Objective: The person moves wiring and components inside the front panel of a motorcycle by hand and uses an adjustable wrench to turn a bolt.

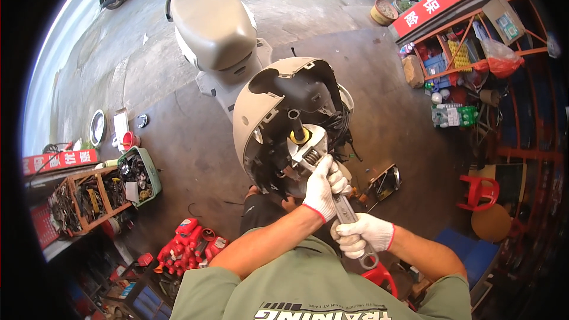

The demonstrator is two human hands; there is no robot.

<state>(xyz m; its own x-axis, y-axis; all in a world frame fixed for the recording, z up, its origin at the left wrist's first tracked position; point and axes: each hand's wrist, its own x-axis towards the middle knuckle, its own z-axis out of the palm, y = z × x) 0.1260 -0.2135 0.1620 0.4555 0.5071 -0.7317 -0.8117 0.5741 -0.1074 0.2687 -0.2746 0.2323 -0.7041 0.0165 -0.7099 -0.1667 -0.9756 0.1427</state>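
A large adjustable wrench (344,208) runs diagonally from the scooter's front toward my body. Its jaws sit around the yellow-ringed base of a dark upright steering tube (294,120). My left hand (325,188), in a white knit glove, is closed around the upper handle just below the adjusting screw. Lower down, my right hand (365,234), gloved alike, grips the handle near its ringed end. Around the tube stands the scooter's beige front shell (255,115), opened up, with loose black cables (338,125) at its right. How tightly the jaws fit, I cannot tell.
The scooter's beige seat (222,21) extends beyond the shell. A mirror-like part (388,184) lies right of my hands. A red stool (479,193) and loaded orange shelves (441,62) stand right. At left are a green parts bin (155,184) and red bottles (185,249).
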